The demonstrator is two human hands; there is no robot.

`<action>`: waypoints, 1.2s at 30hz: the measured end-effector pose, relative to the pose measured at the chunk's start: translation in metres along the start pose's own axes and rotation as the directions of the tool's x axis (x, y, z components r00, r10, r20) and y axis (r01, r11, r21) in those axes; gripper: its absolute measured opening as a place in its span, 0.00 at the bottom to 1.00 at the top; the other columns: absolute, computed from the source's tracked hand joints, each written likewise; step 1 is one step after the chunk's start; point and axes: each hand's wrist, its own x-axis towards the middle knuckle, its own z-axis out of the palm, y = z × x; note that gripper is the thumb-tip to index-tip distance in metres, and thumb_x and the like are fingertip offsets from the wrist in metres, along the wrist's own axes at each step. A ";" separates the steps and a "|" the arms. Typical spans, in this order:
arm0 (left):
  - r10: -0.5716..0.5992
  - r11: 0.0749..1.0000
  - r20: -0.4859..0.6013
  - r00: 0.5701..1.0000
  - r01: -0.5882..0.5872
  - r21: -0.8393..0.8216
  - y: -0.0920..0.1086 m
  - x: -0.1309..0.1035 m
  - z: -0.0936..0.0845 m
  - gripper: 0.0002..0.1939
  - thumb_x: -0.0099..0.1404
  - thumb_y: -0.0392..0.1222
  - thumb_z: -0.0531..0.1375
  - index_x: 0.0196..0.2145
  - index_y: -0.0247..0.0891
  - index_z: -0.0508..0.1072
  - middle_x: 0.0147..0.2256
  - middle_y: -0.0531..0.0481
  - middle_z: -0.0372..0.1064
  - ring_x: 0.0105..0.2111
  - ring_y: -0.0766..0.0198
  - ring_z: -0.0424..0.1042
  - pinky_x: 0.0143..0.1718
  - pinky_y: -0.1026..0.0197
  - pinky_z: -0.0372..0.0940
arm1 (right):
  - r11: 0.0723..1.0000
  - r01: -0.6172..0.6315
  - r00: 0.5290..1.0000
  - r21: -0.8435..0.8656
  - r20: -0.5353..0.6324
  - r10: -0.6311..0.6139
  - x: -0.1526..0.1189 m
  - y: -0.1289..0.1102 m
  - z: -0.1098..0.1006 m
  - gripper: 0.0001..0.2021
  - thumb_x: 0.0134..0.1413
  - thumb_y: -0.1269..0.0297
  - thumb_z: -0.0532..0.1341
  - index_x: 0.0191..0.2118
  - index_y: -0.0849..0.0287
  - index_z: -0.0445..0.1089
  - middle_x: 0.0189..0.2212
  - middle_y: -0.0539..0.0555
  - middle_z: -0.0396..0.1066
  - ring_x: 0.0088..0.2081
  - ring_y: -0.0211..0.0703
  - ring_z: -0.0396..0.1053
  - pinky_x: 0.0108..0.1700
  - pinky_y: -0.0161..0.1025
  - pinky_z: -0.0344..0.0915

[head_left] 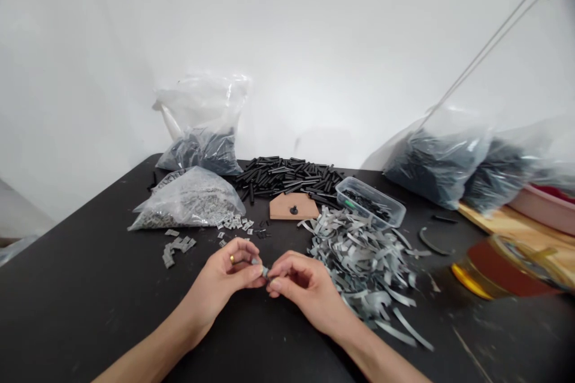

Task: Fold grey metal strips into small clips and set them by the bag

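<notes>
My left hand [231, 269], with a gold ring on one finger, pinches one end of a small grey strip [265, 271] above the dark table. Opposite it, my right hand [299, 281] has its fingertips closed on the other side of this piece, mostly hiding it. Just right of my right hand lies a heap of curved grey strips [359, 251]. Beyond my hands are small loose grey clips [238, 223] and a tan wooden block [293, 206] with a black part on it.
Black tubes [287, 176] are piled at the back beside a clear plastic box [395, 215]. Filled plastic bags [193, 197] stand at the left, others [438, 161] at the right rear. A glass mug of amber liquid [498, 266] stands at the right near a wooden board [498, 227].
</notes>
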 end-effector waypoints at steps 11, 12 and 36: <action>-0.084 0.996 0.218 0.972 0.080 0.026 0.000 -0.004 0.004 0.21 0.57 0.40 0.67 0.47 0.35 0.68 0.36 0.48 0.71 0.34 0.69 0.68 0.39 0.65 0.62 | 0.995 0.080 0.995 -0.056 -0.048 -0.082 0.001 -0.002 -0.003 0.08 0.47 0.65 0.72 0.33 0.60 0.76 0.32 0.51 0.65 0.33 0.37 0.64 0.34 0.32 0.61; -0.099 0.995 0.228 0.969 0.095 0.029 0.001 -0.005 0.005 0.20 0.57 0.41 0.67 0.46 0.35 0.69 0.36 0.48 0.71 0.35 0.68 0.69 0.41 0.64 0.63 | 0.994 0.086 0.996 -0.066 -0.031 -0.089 0.001 -0.003 -0.004 0.07 0.48 0.64 0.72 0.33 0.59 0.77 0.32 0.51 0.65 0.32 0.36 0.64 0.33 0.32 0.61; -0.136 0.989 0.014 0.991 0.135 0.060 0.009 -0.004 0.005 0.14 0.56 0.40 0.67 0.36 0.33 0.69 0.33 0.48 0.72 0.32 0.66 0.72 0.38 0.62 0.68 | 0.959 -0.173 0.985 0.226 0.051 0.165 0.003 -0.006 -0.005 0.12 0.45 0.61 0.73 0.32 0.65 0.77 0.32 0.57 0.72 0.31 0.44 0.74 0.35 0.38 0.72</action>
